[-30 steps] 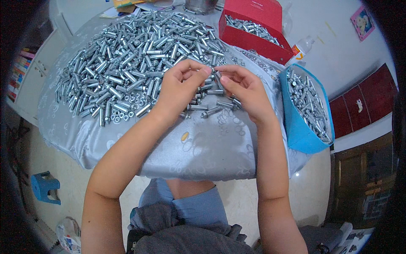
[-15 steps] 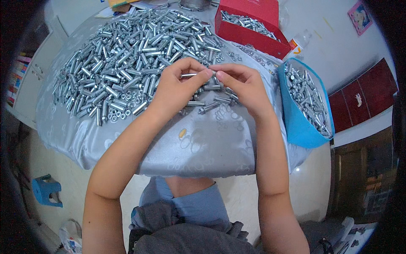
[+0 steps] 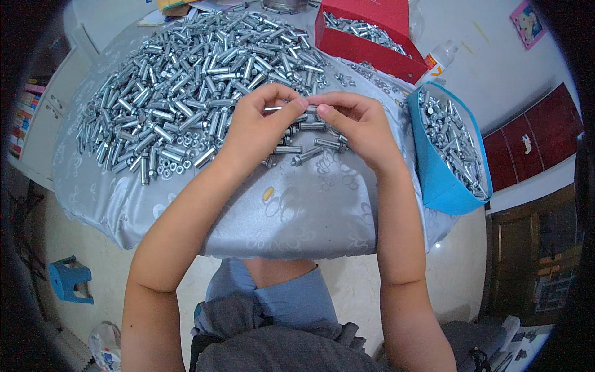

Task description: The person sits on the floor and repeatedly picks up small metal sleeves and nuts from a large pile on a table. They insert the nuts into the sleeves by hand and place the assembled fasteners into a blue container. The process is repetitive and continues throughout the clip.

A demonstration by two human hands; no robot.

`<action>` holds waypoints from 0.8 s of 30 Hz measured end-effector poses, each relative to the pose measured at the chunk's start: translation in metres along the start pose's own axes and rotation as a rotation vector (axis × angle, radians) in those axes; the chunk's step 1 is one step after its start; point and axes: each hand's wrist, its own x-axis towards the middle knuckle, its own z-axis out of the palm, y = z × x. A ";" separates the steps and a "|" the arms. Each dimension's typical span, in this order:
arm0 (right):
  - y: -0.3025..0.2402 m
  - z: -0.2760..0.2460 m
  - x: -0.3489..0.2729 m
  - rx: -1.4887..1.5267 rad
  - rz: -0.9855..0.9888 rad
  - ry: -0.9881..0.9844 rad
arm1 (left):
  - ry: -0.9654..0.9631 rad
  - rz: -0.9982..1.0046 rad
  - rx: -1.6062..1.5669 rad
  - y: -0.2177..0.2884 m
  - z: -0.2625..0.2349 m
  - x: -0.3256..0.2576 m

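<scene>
Over the near edge of the bolt heap, my left hand (image 3: 260, 124) and my right hand (image 3: 361, 127) meet with their fingertips almost touching. Between them they pinch a silver expansion bolt (image 3: 311, 109), held roughly level. Fingers cover most of it, so its ends are hard to make out. Just below the hands, several loose expansion bolts (image 3: 307, 155) lie on the shiny grey tablecloth (image 3: 248, 223). To the left spreads a large heap of expansion bolts (image 3: 186, 93), with small nuts (image 3: 173, 166) along its near edge.
A blue fabric bin (image 3: 443, 186) full of bolts stands at the table's right side. Behind it are a red box (image 3: 372, 53) holding more bolts and a white bottle (image 3: 439, 59). Loose nuts (image 3: 344, 79) lie near the red box. A blue stool (image 3: 68, 279) is on the floor at left.
Both hands stay in nearly the same place. A little more of the bolt shows between the thumbs now.
</scene>
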 end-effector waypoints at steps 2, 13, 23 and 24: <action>-0.002 0.000 -0.001 0.002 -0.004 0.006 | -0.009 -0.002 0.040 0.000 0.000 0.001; 0.000 0.024 -0.003 0.029 -0.120 0.013 | -0.123 -0.200 -0.190 0.010 0.014 -0.010; 0.005 -0.044 0.006 -0.222 -0.039 0.476 | -0.078 -0.354 -0.344 0.016 0.002 -0.004; 0.008 -0.049 0.006 -0.252 -0.027 0.510 | -0.095 -0.353 -0.362 0.015 0.002 -0.004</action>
